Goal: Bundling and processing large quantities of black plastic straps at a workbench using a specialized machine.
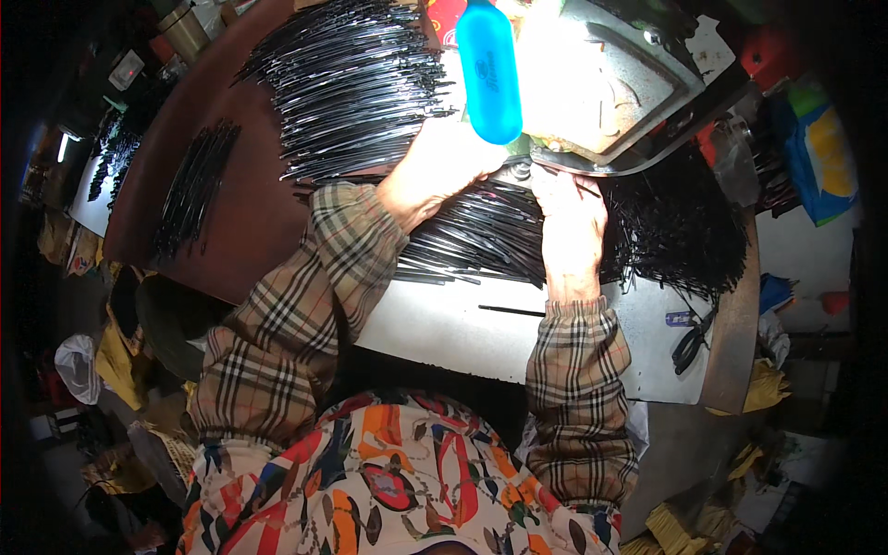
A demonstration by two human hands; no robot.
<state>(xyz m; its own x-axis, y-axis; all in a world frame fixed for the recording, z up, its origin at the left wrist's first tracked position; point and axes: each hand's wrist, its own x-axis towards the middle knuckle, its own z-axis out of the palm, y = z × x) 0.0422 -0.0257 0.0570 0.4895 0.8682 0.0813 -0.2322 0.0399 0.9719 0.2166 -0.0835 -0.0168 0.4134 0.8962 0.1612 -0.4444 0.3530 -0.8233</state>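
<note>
My left hand (437, 171) reaches to the work point of a metal machine (638, 83), its fingers pinched together. My right hand (570, 222) is beside it on the right, fingers also closed near a small round metal part (520, 170). Whatever is in either pinch is too small and too glared to make out. Between and below my hands lies a heap of thin black strips (476, 231). A larger row of similar black strips (351, 92) lies beyond my left hand. A bright blue rounded piece (490, 74) hangs above my fingers and hides part of the machine.
A tangled black pile (680, 222) lies right of my right hand. Black-handled snips (690, 347) and a small purple-blue object (679, 319) rest on the white board (444, 324). A smaller bunch of strips (196, 190) lies on the brown tabletop (254, 213). One loose strip (511, 311) lies near the front.
</note>
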